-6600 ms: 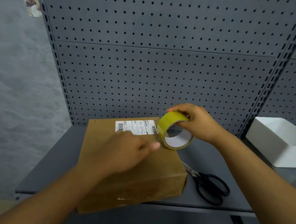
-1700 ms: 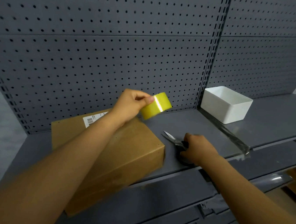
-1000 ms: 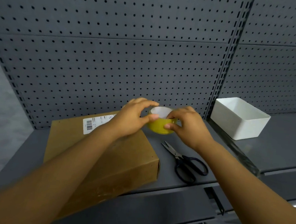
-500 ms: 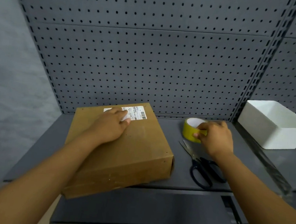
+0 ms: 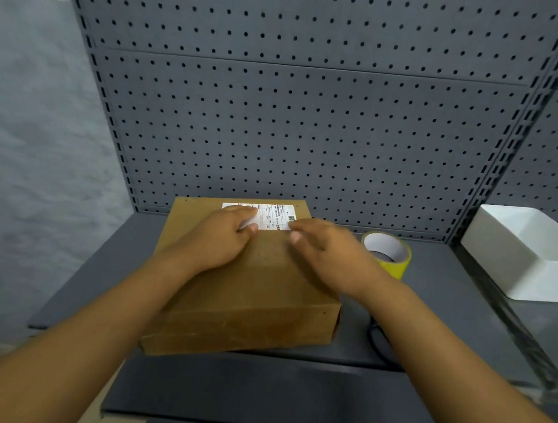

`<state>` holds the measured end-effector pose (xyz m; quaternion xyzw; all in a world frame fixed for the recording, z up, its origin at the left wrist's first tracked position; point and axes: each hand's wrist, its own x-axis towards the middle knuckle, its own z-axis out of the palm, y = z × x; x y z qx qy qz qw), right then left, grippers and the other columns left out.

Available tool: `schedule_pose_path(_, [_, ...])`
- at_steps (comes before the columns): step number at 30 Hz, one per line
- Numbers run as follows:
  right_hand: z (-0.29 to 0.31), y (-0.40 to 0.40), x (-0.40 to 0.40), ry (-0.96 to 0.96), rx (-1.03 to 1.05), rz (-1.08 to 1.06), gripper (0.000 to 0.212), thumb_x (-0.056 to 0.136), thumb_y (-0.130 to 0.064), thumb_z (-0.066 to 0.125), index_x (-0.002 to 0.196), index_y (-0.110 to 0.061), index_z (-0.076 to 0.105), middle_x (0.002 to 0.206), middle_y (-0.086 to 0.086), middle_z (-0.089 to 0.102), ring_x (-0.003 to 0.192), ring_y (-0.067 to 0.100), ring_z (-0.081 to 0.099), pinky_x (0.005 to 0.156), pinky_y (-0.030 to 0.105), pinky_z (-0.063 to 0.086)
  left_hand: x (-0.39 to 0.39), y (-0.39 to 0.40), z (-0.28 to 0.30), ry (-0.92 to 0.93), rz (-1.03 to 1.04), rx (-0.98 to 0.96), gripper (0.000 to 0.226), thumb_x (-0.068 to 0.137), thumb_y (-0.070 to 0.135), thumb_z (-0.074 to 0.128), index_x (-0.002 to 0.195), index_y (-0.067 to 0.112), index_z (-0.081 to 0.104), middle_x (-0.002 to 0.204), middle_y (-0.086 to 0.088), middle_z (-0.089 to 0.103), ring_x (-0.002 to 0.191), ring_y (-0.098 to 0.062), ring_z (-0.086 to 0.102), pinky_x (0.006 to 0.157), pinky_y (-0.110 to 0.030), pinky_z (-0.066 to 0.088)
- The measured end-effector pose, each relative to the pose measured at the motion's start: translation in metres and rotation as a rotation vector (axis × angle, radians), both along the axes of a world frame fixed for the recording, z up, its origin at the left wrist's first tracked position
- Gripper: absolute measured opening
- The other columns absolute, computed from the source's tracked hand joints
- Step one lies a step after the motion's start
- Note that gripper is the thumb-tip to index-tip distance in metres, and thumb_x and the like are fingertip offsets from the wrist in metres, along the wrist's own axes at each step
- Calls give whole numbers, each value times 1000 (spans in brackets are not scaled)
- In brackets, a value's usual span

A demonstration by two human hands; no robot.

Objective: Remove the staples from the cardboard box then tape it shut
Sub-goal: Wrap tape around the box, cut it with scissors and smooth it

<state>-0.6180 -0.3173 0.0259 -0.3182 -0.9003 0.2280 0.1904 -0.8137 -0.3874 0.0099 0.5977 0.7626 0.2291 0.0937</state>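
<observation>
A brown cardboard box (image 5: pixel 254 298) lies flat on the grey shelf (image 5: pixel 98 282), with a white shipping label (image 5: pixel 275 218) at its far edge. My left hand (image 5: pixel 220 236) rests palm-down on the box top, fingertips on the label. My right hand (image 5: pixel 328 251) lies flat on the box's right half, fingers spread and pointing left. A yellow tape roll (image 5: pixel 388 254) sits flat on the shelf just right of the box, free of both hands. Black scissors (image 5: pixel 378 339) are mostly hidden behind my right forearm.
A white plastic bin (image 5: pixel 531 255) stands on the neighbouring shelf at the right. A grey pegboard wall (image 5: pixel 298 110) rises right behind the box. The shelf's front edge runs just under the box's near side, with a lower shelf below.
My right hand set the tape roll down on the shelf, let it go and moved left onto the box top. My left hand stays on the label end.
</observation>
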Motion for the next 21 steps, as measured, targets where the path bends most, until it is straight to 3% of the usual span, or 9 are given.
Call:
schedule_pose_path(2, [-5,-15,-13,-152,17,103,50,102,-41,34,147,-20,35,154,-1,34,142,16,27,119,33,14,8,-14,-1,-9,-15,17,48,101,34,39,146,19,37,154,1,33,141,-15,29,116,-30,20])
schedule_pose_path(5, [-23,-26,-20,-434,117,97,62,101,-49,17,154,-18,10,162,-1,6,149,13,0,121,40,-1,16,-34,-13,160,-114,-170,54,102,44,24,152,26,14,160,9,7,147,-8,4,120,-34,5])
schedule_pose_path(8, [-19,-29,-22,-550,154,3,67,100,-52,11,154,-14,3,162,2,-1,149,16,-6,121,41,-2,12,-36,-15,239,-106,-200,55,102,46,15,153,28,5,160,11,-1,146,-5,-3,119,-35,-1])
schedule_pose_path(13, [-25,-33,-16,-522,113,-61,69,100,-53,13,154,-12,0,162,2,-5,148,16,-10,120,39,-2,31,-43,-18,231,-65,-84,49,104,37,23,151,23,20,159,7,14,146,-7,6,120,-31,3])
schedule_pose_path(16, [-17,-29,-16,-539,98,-37,69,100,-53,11,154,-12,2,162,2,-3,148,16,-8,119,40,-3,37,-51,-21,206,-134,-116,53,103,41,16,153,23,11,160,8,3,146,-5,-3,117,-29,-4])
schedule_pose_path(19, [-23,-40,-22,-430,183,6,75,94,-59,1,153,-14,13,161,2,9,149,13,-3,120,38,-1,33,-52,-20,248,-155,-135,54,103,42,12,153,24,4,160,9,-1,146,-4,-6,118,-29,-5])
schedule_pose_path(21, [-18,-41,-24,-464,131,52,66,99,-52,9,153,-15,10,162,2,6,148,12,-3,120,34,-1,34,-53,-19,269,-154,-131,54,102,42,10,153,24,2,160,9,-1,146,-4,-6,118,-29,-4])
